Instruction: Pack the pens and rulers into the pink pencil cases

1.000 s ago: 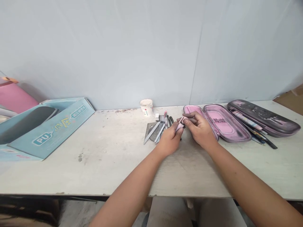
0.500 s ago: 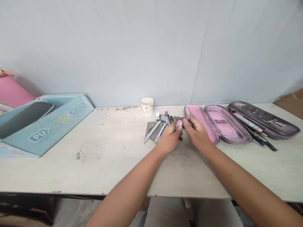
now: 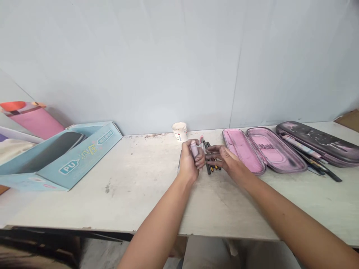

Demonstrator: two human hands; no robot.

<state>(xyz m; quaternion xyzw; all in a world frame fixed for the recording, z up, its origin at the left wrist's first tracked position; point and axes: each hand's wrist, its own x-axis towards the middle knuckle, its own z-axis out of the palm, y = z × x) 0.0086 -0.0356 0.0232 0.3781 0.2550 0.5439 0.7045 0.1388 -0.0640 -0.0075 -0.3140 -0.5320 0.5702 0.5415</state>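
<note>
Head camera looks down on a pale, scuffed worktop set against a plain grey-blue wall. Far to the left lies a light blue cardboard box, tipped on its side, with a pink package behind it. A small white cup stands at the wall, just behind the hands. To the right an open pink pencil case lies flat, both halves up. Beyond it is a dark case with more pens spilling from under its near edge. Nothing lies between the hands and the open case.

The left hand has its grip closed round a short pale pink tube, thumb on one side and curled fingers on the other. The tube stands roughly upright, its top showing above the fingers.

The right hand is just beside it, grip slack and open, fingers stretched towards the left hand. They lie over a row of loose pens on the worktop, touching them. I cannot tell whether any pen is pinched. The tube sits just left of those fingertips, close but apart.
</note>
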